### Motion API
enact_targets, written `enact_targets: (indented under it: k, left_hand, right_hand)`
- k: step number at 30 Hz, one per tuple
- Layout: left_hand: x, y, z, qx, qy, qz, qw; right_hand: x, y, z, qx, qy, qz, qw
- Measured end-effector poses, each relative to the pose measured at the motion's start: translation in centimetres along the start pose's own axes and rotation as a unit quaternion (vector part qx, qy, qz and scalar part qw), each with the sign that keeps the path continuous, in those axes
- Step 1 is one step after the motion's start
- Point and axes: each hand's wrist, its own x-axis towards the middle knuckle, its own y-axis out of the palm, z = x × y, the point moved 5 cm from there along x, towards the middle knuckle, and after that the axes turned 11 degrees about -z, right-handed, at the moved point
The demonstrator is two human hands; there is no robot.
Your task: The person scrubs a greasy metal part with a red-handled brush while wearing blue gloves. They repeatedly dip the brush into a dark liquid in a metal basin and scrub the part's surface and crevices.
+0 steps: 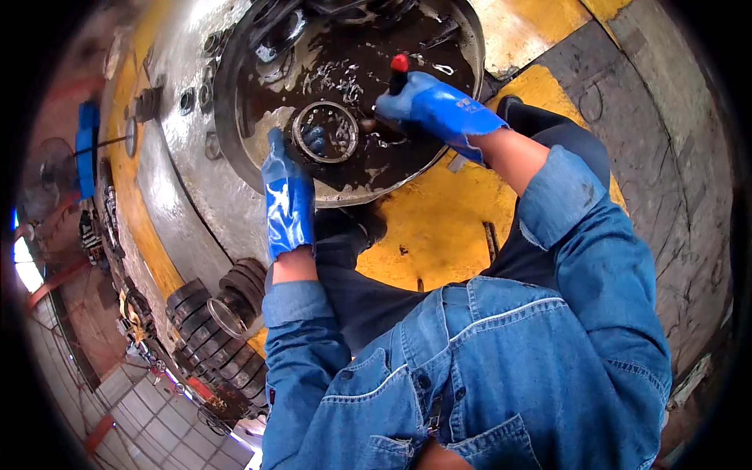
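A round metal ring (298, 141), like a bearing ring, stands over dark liquid in a wide round metal basin (227, 129). My left hand (288, 184), in a blue rubber glove, grips the ring from its left side, and blue fingertips show through its opening. In my right hand (427, 102), gloved the same way, is a black-handled tool (399, 76) with a red end pointing up and away. The fist closes around its handle, just right of the ring. The tool's other end is too dark to make out.
Dark wet metal parts (282, 39) lie at the basin's far left. Several small rings (187, 100) sit on the metal surface left of it. Stacked black ring-shaped parts (215, 337) stand at lower left. My knees flank the yellow floor (423, 243) before the basin.
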Motion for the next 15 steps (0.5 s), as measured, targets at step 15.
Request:
enact_targets:
  k: [15]
  left_hand:
    - [-2.1,2.7,-3.1,0.048,-0.079,-0.046,0.995]
  right_hand:
    - [-1.1,2.5,3.5,-0.152,-0.112,0.008,0.982]
